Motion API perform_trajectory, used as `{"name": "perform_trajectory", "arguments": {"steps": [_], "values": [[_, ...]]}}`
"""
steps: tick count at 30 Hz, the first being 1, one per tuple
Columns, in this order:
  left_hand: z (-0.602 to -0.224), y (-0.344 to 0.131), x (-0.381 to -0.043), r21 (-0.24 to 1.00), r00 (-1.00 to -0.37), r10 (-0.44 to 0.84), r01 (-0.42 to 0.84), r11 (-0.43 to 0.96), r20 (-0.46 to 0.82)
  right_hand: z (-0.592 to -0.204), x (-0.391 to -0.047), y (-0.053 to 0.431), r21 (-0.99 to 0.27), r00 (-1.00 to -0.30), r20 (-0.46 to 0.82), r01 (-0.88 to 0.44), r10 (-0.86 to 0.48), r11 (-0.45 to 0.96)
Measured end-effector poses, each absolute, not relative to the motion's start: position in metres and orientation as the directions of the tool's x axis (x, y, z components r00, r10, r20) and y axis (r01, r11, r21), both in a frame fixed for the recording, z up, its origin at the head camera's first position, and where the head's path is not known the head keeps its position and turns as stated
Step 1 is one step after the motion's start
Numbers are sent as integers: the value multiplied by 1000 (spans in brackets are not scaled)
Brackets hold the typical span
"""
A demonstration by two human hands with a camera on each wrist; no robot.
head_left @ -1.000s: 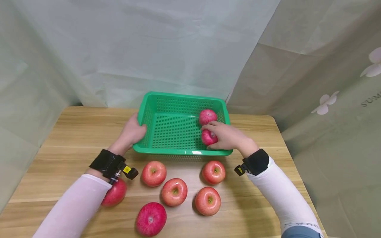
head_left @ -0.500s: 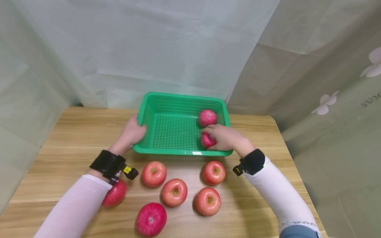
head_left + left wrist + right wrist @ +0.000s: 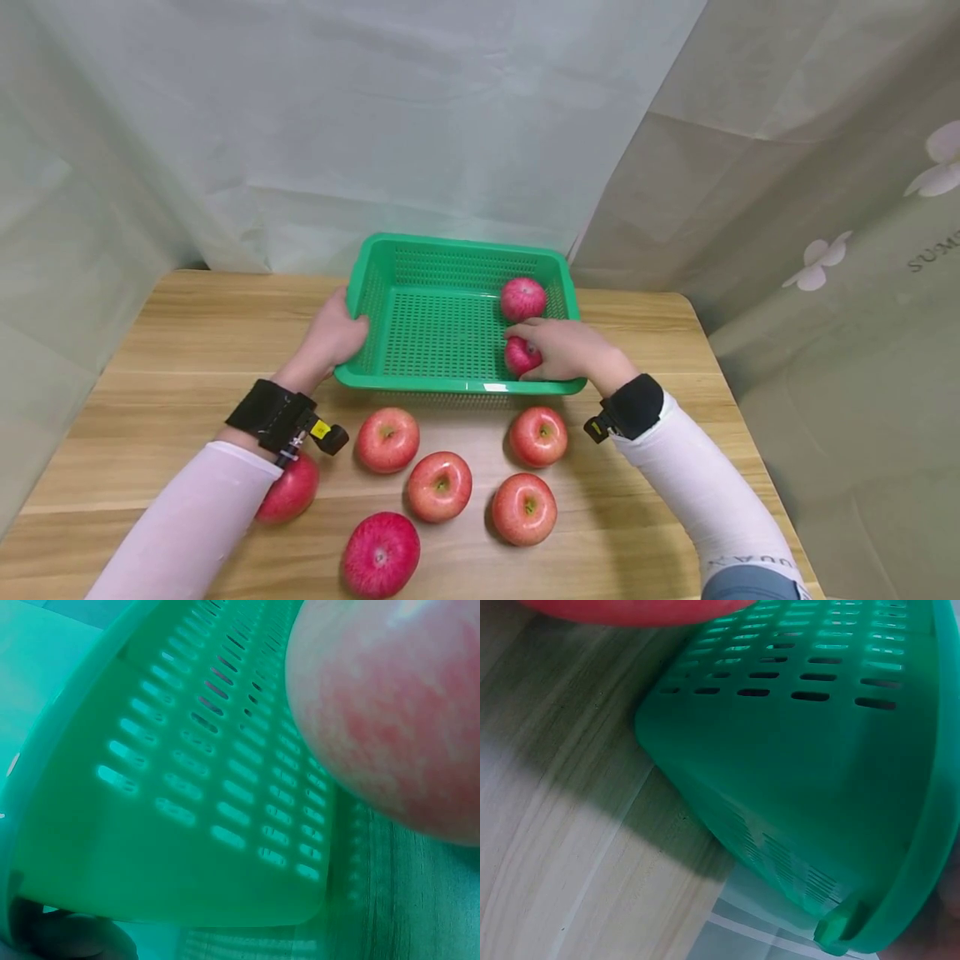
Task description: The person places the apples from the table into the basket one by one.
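The green plastic basket [image 3: 420,383] stands at the back of the table. At its left rim my left hand [image 3: 333,335] grips the edge, thumb over the inside; a bit of that hand shows at the bottom corner of the left wrist view. My right hand [image 3: 572,346] reaches over the right end and holds a dark pink apple [image 3: 520,357] inside the basket, near the front right corner. Behind it lies another pink apple [image 3: 522,298]. In the right wrist view the basket's outer wall [image 3: 802,757] hides most of the hand.
Several apples lie on the wooden table [image 3: 637,517] in front of the basket, among them a light red apple [image 3: 538,436] and a dark pink apple [image 3: 381,554]. One apple [image 3: 288,490] is partly under my left forearm. A pale cloth [image 3: 420,125] hangs behind.
My right hand has shifted slightly toward the basket's front side and to the left, with the apple in it. The left hand and the basket have stayed in place.
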State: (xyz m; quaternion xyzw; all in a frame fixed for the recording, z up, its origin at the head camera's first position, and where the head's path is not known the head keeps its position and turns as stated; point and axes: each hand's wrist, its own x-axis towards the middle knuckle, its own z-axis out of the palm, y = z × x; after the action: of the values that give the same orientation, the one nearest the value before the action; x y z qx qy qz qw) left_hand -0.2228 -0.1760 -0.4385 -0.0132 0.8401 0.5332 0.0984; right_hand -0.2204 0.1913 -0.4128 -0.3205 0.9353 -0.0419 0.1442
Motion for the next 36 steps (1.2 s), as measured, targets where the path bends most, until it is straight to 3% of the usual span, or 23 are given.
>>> {"name": "perform_trajectory", "arguments": {"steps": [12, 36], "values": [[-440, -176, -222, 900, -980, 93, -124, 418, -178, -416, -217, 189, -126, -768, -227, -586, -599, 800], [-438, -177, -224, 896, -977, 89, -141, 421, -196, -417, -218, 192, -204, -749, -215, -593, -627, 779]]}}
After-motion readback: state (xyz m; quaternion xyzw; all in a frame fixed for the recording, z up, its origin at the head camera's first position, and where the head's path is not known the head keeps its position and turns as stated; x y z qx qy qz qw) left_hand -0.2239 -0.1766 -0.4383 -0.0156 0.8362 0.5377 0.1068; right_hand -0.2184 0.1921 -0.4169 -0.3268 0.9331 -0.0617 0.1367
